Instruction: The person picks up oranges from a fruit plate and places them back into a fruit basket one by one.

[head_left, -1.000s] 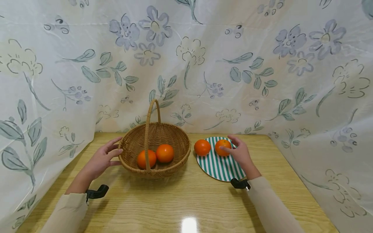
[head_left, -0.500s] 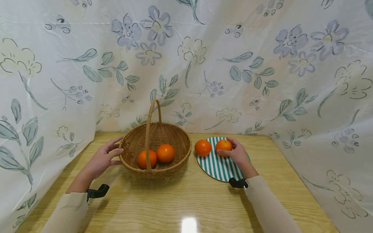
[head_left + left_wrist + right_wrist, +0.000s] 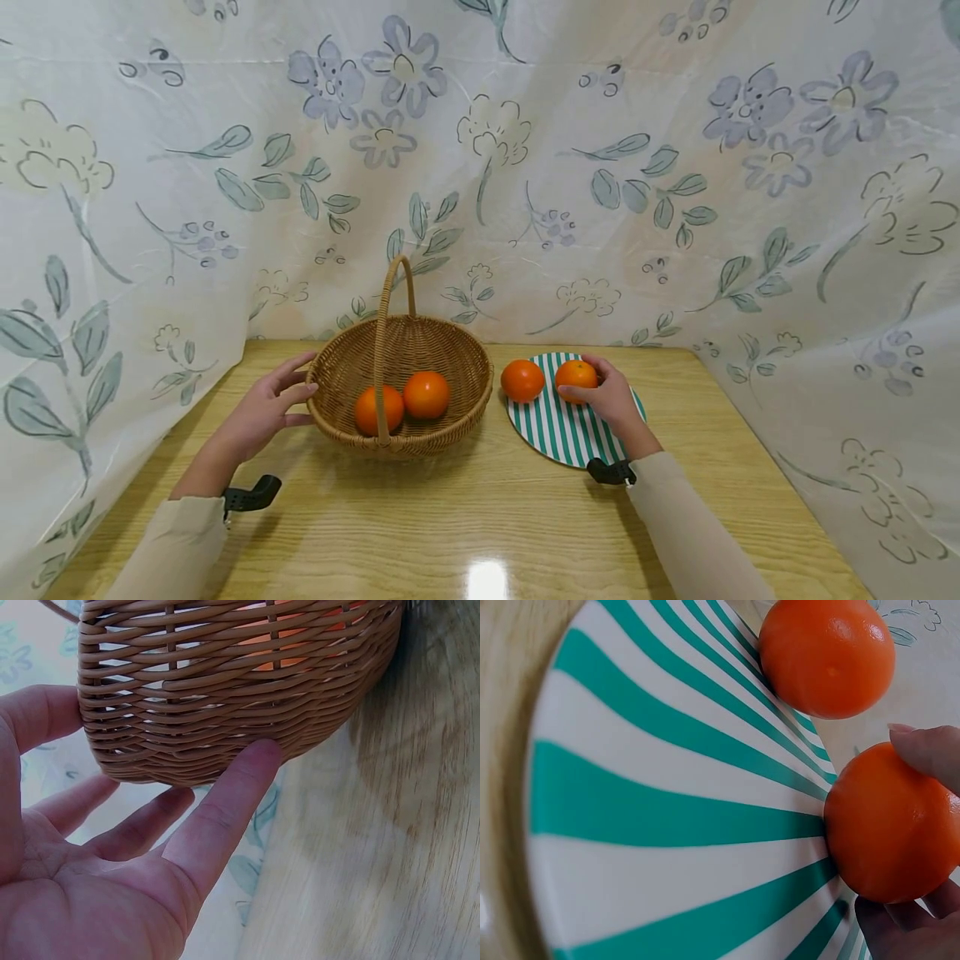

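My left hand (image 3: 262, 408) is at the left side of a brown wicker basket (image 3: 465, 367) with a tall arched handle. In the left wrist view its fingers (image 3: 225, 802) extend, fairly straight, against the outside of the weave. Inside the basket sit two oranges, one (image 3: 426, 395) beside another (image 3: 367, 410) that the handle partly covers. On the right, my right hand (image 3: 617, 402) grips an orange (image 3: 889, 825) between thumb and fingers, over a round green-and-white striped board (image 3: 558, 433). Another orange (image 3: 522, 381) rests by the board's left edge, between it and the basket.
Everything stands on a light wooden table (image 3: 420, 533). A floral curtain (image 3: 525, 183) hangs behind and along both sides, close behind the basket. Black wrist mounts (image 3: 251, 493) sit at both cuffs.
My right hand has moved slightly left and closed its thumb and fingers onto the orange on the board. The left hand and the basket have stayed in place.
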The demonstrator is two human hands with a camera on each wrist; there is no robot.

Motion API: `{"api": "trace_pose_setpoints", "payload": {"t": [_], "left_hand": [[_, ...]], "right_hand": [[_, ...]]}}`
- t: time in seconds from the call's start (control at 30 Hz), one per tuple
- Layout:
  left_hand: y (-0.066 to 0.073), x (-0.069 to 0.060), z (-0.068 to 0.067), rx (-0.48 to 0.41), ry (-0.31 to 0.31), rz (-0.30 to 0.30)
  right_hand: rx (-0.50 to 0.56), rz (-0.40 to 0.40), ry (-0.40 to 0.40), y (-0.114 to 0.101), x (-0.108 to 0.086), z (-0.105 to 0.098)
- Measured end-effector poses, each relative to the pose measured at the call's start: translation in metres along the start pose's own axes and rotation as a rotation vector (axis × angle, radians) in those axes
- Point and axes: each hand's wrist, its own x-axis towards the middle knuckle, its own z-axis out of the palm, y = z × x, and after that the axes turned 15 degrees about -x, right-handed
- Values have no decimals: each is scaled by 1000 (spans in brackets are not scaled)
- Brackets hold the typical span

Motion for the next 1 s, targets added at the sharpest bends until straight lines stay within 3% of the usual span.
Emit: {"api": "trace_pose_setpoints", "payload": {"t": [0.43, 1.0], "left_hand": [[-1, 2, 4, 3, 14, 8], [-1, 5, 9, -7, 15, 18]], "right_hand": [[9, -13, -13, 1, 8, -4], [-26, -58, -13, -3, 2, -12]]}}
